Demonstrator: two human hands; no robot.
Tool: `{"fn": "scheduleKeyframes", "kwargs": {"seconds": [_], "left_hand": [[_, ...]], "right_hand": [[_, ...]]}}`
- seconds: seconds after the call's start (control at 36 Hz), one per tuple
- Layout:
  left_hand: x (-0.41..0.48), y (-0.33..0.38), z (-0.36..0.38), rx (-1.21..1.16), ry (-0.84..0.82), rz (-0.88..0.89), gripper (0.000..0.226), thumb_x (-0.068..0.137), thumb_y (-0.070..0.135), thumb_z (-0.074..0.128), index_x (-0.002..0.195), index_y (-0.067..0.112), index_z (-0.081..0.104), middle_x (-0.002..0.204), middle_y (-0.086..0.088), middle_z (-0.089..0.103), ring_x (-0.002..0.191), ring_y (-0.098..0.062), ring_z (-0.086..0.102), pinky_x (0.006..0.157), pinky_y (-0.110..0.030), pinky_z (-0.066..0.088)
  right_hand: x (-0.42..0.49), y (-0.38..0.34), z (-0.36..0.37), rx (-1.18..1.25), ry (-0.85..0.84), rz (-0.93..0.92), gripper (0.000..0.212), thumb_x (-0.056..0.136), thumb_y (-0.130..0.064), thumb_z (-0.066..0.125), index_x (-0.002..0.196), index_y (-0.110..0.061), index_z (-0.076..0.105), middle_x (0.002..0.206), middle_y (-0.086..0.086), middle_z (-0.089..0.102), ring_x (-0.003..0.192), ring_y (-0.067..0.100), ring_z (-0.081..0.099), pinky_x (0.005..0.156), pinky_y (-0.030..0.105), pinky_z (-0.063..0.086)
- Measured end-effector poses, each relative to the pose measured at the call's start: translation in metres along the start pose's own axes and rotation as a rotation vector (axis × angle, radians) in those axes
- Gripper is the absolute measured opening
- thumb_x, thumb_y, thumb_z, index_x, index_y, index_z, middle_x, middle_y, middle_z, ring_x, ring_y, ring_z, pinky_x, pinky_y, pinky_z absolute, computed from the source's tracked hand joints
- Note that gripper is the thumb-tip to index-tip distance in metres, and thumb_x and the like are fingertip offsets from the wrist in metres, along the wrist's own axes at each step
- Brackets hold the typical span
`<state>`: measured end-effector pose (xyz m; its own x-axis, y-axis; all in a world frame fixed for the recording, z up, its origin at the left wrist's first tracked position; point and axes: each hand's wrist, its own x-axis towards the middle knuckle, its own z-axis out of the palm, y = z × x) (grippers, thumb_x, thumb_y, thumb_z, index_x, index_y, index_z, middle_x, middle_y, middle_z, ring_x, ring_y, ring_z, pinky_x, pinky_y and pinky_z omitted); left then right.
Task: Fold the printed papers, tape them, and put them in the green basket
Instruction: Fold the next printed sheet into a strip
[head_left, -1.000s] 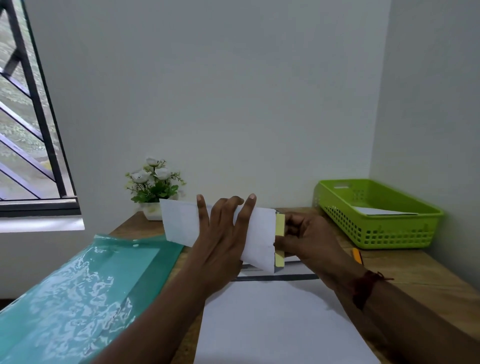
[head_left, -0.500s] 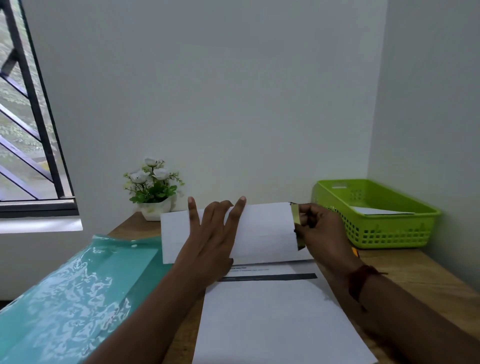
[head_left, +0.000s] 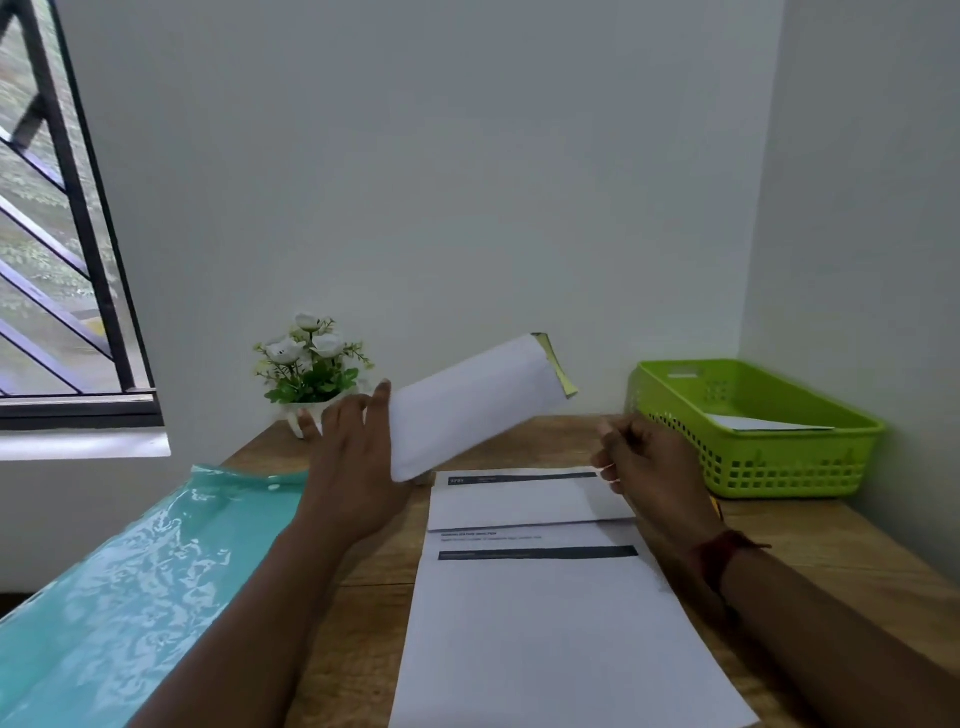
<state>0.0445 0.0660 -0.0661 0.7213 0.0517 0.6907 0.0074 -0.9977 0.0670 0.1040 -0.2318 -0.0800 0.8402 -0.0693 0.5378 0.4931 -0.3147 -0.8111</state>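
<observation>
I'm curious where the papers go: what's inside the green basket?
One white paper lies flat inside the green basket. The basket's near wall covers the rest of the floor, so anything lying low there can't be seen.

folded paper (head_left: 467, 413) tilted aloft, yellow tape (head_left: 560, 374) on its end, printed sheets (head_left: 545, 634) flat, green basket (head_left: 753, 470) right
</observation>
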Motion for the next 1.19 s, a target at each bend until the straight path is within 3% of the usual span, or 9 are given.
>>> {"fn": "scheduleKeyframes", "kwargs": {"seconds": [0.08, 0.17, 0.25, 0.31, 0.39, 0.61, 0.97, 1.11, 1.19], "left_hand": [[0.001, -0.005, 0.003, -0.022, -0.008, -0.070, 0.103, 0.069, 0.047, 0.075, 0.151, 0.011, 0.024, 0.135, -0.021, 0.040, 0.130, -0.038, 0.033, 0.114, -0.065, 0.009], [0.000, -0.008, 0.008, -0.049, -0.061, -0.110, 0.099, 0.069, 0.043, 0.073, 0.150, 0.018, 0.022, 0.137, -0.017, 0.036, 0.132, -0.036, 0.028, 0.114, -0.066, 0.011], [-0.002, -0.013, 0.014, -0.079, -0.114, -0.116, 0.099, 0.070, 0.037, 0.072, 0.150, 0.023, 0.016, 0.140, -0.011, 0.029, 0.136, -0.032, 0.021, 0.113, -0.069, 0.005], [-0.005, -0.016, 0.018, -0.087, -0.150, -0.101, 0.104, 0.067, 0.031, 0.074, 0.148, 0.026, 0.009, 0.141, -0.007, 0.024, 0.137, -0.029, 0.017, 0.114, -0.068, 0.003], [-0.007, -0.017, 0.022, -0.107, -0.162, -0.066, 0.108, 0.064, 0.023, 0.073, 0.148, 0.027, 0.006, 0.140, -0.004, 0.022, 0.136, -0.028, 0.015, 0.116, -0.065, 0.001], [-0.006, -0.017, 0.022, -0.128, -0.168, -0.053, 0.104, 0.063, 0.014, 0.073, 0.147, 0.025, 0.012, 0.139, -0.003, 0.024, 0.136, -0.026, 0.017, 0.117, -0.064, 0.000], [-0.006, -0.020, 0.026, -0.177, -0.173, -0.052, 0.104, 0.058, 0.011, 0.074, 0.141, 0.030, 0.014, 0.137, 0.000, 0.025, 0.133, -0.024, 0.020, 0.114, -0.067, 0.013], [-0.006, -0.020, 0.027, -0.171, -0.165, -0.071, 0.103, 0.058, 0.011, 0.074, 0.140, 0.031, 0.015, 0.138, -0.002, 0.026, 0.134, -0.026, 0.020, 0.115, -0.068, 0.007], [-0.006, -0.021, 0.027, -0.154, -0.164, -0.071, 0.102, 0.058, 0.012, 0.073, 0.139, 0.031, 0.015, 0.138, -0.002, 0.026, 0.134, -0.026, 0.021, 0.114, -0.069, 0.009]], "right_hand": [[-0.001, 0.004, 0.001, -0.399, -0.114, -0.220, 0.003, 0.085, -0.024, 0.069, 0.085, -0.022, 0.071, 0.082, -0.005, 0.073, 0.078, 0.014, 0.066, 0.074, 0.034, 0.052], [-0.005, 0.008, 0.005, -0.454, -0.308, -0.264, 0.032, 0.084, -0.037, 0.070, 0.113, -0.024, 0.067, 0.114, -0.010, 0.068, 0.108, 0.008, 0.060, 0.094, 0.027, 0.045], [-0.009, 0.015, 0.007, -0.536, -0.493, -0.271, 0.066, 0.082, -0.059, 0.063, 0.138, -0.027, 0.048, 0.141, -0.007, 0.050, 0.132, 0.012, 0.041, 0.107, 0.027, 0.032], [-0.012, 0.017, 0.007, -0.583, -0.593, -0.222, 0.084, 0.075, -0.075, 0.051, 0.146, -0.033, 0.033, 0.151, -0.008, 0.037, 0.141, 0.013, 0.028, 0.114, 0.034, 0.026], [-0.013, 0.017, 0.006, -0.608, -0.646, -0.165, 0.094, 0.071, -0.082, 0.044, 0.150, -0.035, 0.023, 0.158, -0.009, 0.027, 0.147, 0.013, 0.016, 0.118, 0.039, 0.020], [-0.010, 0.019, 0.010, -0.684, -0.661, -0.182, 0.087, 0.070, -0.086, 0.042, 0.143, -0.042, 0.030, 0.145, -0.009, 0.041, 0.136, 0.015, 0.034, 0.113, 0.041, 0.027], [-0.009, 0.011, 0.007, -0.690, -0.670, -0.175, 0.084, 0.065, -0.087, 0.048, 0.136, -0.041, 0.041, 0.121, -0.010, 0.043, 0.122, 0.013, 0.041, 0.105, 0.038, 0.034], [-0.011, 0.007, 0.004, -0.646, -0.664, -0.204, 0.067, 0.068, -0.084, 0.049, 0.121, -0.043, 0.055, 0.113, -0.013, 0.049, 0.110, 0.009, 0.051, 0.098, 0.033, 0.042], [-0.011, 0.002, 0.002, -0.616, -0.618, -0.269, 0.046, 0.080, -0.068, 0.056, 0.113, -0.037, 0.064, 0.107, -0.014, 0.058, 0.102, 0.006, 0.055, 0.089, 0.030, 0.046]]}}
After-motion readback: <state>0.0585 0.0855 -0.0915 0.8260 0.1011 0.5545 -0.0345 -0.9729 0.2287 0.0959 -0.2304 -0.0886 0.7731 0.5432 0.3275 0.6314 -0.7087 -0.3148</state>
